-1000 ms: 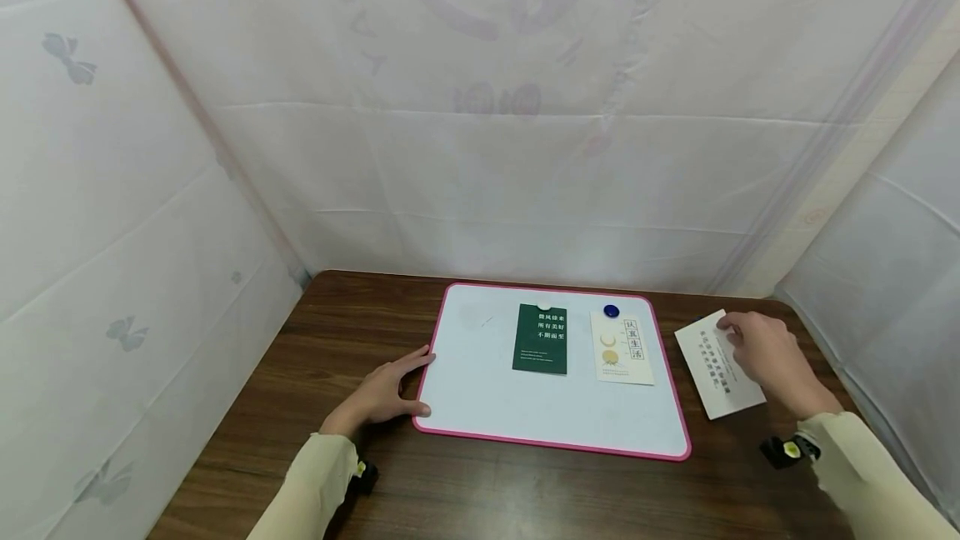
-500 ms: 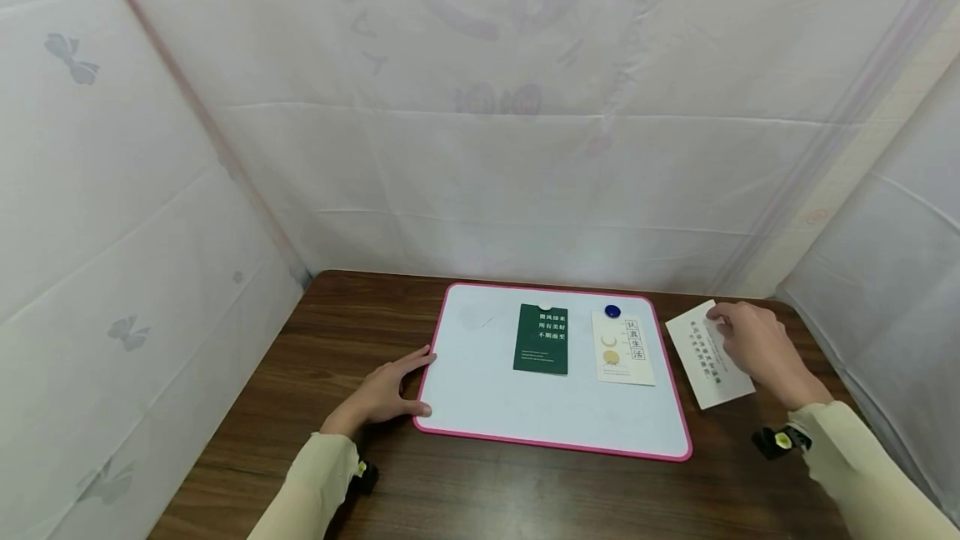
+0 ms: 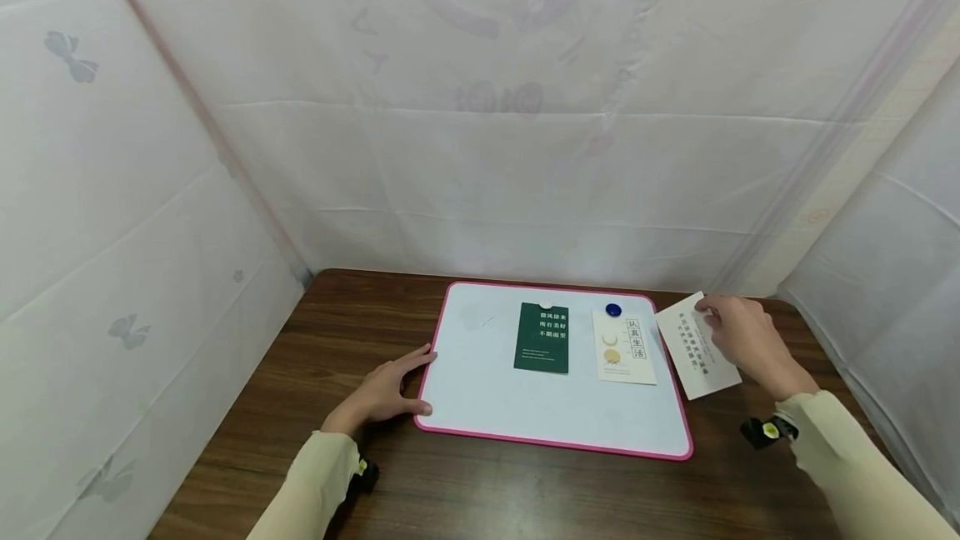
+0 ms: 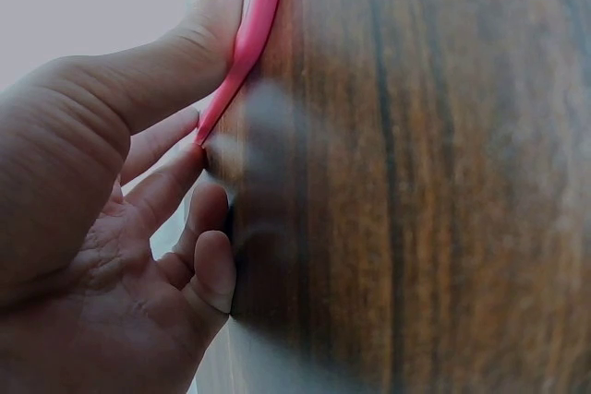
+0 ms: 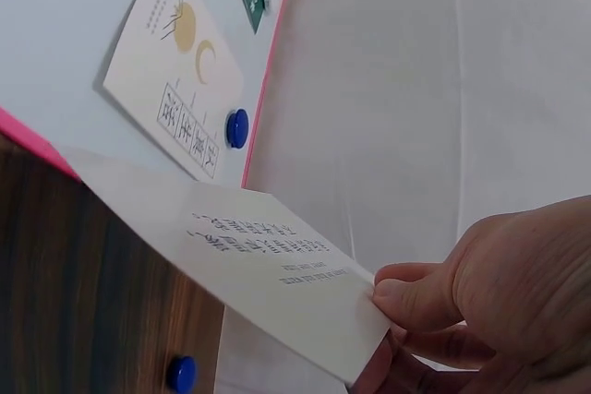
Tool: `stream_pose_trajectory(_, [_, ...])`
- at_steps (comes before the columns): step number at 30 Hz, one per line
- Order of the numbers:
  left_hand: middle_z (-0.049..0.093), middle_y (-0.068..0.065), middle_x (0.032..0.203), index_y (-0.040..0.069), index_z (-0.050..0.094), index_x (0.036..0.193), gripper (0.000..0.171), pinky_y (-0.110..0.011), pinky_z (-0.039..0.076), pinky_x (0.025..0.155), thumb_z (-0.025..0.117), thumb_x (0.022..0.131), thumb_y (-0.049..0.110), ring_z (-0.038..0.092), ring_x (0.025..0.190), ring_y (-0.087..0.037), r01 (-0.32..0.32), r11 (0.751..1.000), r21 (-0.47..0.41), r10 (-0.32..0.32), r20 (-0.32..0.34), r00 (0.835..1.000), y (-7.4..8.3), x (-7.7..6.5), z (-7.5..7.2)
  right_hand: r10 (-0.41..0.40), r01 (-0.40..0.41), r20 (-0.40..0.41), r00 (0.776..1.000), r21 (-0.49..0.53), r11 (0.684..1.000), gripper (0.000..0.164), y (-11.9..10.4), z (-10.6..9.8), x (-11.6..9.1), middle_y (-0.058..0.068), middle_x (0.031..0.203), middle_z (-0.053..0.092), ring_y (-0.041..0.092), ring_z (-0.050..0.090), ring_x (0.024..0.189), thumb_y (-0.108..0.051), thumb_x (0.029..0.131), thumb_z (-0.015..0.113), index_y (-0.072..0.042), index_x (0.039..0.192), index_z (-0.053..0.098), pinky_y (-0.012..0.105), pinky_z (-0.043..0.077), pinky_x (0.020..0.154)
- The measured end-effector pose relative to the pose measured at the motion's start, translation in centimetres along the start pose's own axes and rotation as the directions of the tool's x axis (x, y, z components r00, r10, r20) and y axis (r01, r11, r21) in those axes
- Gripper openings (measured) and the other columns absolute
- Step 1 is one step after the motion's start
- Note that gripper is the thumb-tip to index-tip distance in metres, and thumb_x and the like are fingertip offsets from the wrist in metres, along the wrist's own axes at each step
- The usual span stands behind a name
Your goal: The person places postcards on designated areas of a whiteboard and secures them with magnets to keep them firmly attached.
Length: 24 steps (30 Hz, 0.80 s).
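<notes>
Your left hand [image 3: 382,392] rests at the left edge of the whiteboard [image 3: 480,394], toward its near left corner. Its fingers are spread wide, the thumb on the pink frame and the index finger touching the edge further up; they have no closed grip on anything. That placement probably steadies the board, which lies flat on the counter [image 3: 352,315] with its far edge close to the counter's far edge.

Your right hand [image 3: 750,344] pinches the white card [image 3: 693,357], thumb against fingers with only the card between, on its right edge by the far corner. Held there, most of the print is uncovered and the opposite corner is free. The card is tilted over the board's right edge; whether it touches the frame you cannot tell.

On the board, a blue magnet [image 3: 613,310] sits at the top edge of the moon card [image 3: 624,352], seemingly to pin it without hiding the picture. The green card [image 3: 542,340] lies to its left. A second blue magnet [image 5: 182,374] shows on the counter below your white card, off the board's right edge.
</notes>
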<state>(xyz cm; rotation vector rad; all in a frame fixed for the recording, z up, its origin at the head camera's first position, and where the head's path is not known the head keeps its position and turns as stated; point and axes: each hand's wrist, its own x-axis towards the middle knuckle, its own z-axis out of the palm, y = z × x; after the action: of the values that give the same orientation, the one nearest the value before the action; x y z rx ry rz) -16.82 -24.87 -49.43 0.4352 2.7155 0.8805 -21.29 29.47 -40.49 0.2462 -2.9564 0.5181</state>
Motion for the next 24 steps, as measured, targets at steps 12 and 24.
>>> stream_pose_trajectory(12, [0.030, -0.009, 0.167, 0.015, 0.045, 0.157, 0.084, -0.072, 0.021, 0.116, 0.085, 0.085, 0.034, 0.033, 0.149, -0.043, 0.007, 1.000, 0.004, -0.007, 0.003, 1.000, -0.2, 0.1, 0.0, -0.055, 0.055, -0.012, 0.998, 0.019, 0.998, 0.021, -1.9, 0.4, 1.2, 0.033, 0.106, 0.068, 0.033, 0.060, 0.076, 0.011, 0.093, 0.061, 0.013, 0.113, 0.068, 0.044, 0.051, 0.061])
stream_pose_trajectory(24, [0.030, -0.010, 0.167, 0.014, 0.045, 0.157, 0.084, -0.072, 0.023, 0.115, 0.085, 0.085, 0.033, 0.034, 0.148, -0.044, -0.005, 1.000, 0.005, 0.005, 0.003, 1.000, -0.2, -0.1, 0.1, -0.093, 0.095, -0.033, 0.995, 0.055, 0.994, 0.021, -4.5, 1.5, 2.4, 0.031, 0.108, 0.068, 0.035, 0.063, 0.082, 0.010, 0.095, 0.059, 0.012, 0.114, 0.069, 0.048, 0.056, 0.067])
